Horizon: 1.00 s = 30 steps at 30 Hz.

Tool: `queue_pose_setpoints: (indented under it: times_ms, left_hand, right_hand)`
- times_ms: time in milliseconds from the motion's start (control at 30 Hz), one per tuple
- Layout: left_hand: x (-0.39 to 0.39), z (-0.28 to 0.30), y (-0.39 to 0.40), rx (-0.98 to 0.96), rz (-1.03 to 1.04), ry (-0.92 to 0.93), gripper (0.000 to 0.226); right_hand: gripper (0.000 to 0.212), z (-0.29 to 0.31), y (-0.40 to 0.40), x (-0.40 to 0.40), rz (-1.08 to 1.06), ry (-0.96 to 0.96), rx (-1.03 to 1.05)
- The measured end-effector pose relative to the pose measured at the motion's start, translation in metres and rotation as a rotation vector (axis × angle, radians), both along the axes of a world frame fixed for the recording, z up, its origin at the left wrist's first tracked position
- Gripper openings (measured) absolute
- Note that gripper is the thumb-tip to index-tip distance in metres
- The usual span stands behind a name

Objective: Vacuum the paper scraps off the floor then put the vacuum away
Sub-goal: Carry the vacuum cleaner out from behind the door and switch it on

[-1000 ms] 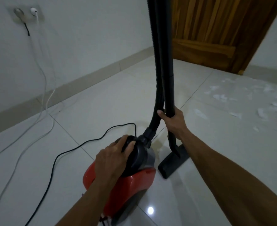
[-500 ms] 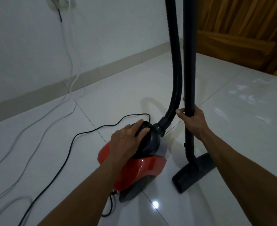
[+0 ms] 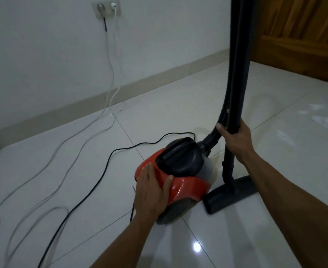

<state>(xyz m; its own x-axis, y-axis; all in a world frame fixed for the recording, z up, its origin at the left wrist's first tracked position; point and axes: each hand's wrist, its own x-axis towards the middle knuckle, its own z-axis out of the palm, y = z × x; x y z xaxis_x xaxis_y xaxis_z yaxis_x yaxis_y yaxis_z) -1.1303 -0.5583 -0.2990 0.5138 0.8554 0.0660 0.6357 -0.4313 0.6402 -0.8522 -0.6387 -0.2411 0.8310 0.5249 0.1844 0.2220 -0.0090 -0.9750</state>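
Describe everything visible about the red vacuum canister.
The red vacuum canister sits on the glossy white tiled floor, a compact glossy plastic body with a dark grey domed top and recessed carry handle. A dark wheel shows at its lower side. The ribbed black hose plugs into its far end and rises out of view. A black power cord trails away from it across the floor. The left hand rests flat on its red rear shell; the floor nozzle stands just beside it.
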Motion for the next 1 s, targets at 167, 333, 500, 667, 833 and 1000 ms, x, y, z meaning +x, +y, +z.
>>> queue_pose_setpoints:
  times_ms: [167,333,500,667,833,1000]
  left_hand:
    - [-0.004,-0.024,-0.015,-0.026,0.068,0.103,0.094]
    - [-0.004,-0.027,-0.025,-0.017,0.154,0.096,0.106]
    - [-0.005,-0.024,-0.033,0.021,0.192,0.129,0.105]
    - [-0.001,-0.023,-0.034,0.028,0.198,0.173,0.096]
    - [0.003,-0.029,-0.036,0.07,0.213,0.216,0.089]
    - [0.006,-0.032,-0.033,0.146,0.192,0.267,0.088]
  right_hand:
    - [0.038,-0.005,-0.002,-0.007,-0.023,-0.019,-0.021]
    - [0.034,-0.006,-0.005,-0.011,-0.026,-0.054,-0.026]
    - [0.032,-0.007,-0.006,-0.014,-0.042,-0.055,-0.019]
    - [0.031,-0.009,-0.005,-0.012,-0.053,-0.061,-0.046]
    - [0.031,-0.012,-0.001,-0.013,-0.066,-0.055,-0.052]
    - [0.028,-0.014,0.006,-0.018,-0.073,-0.064,-0.053]
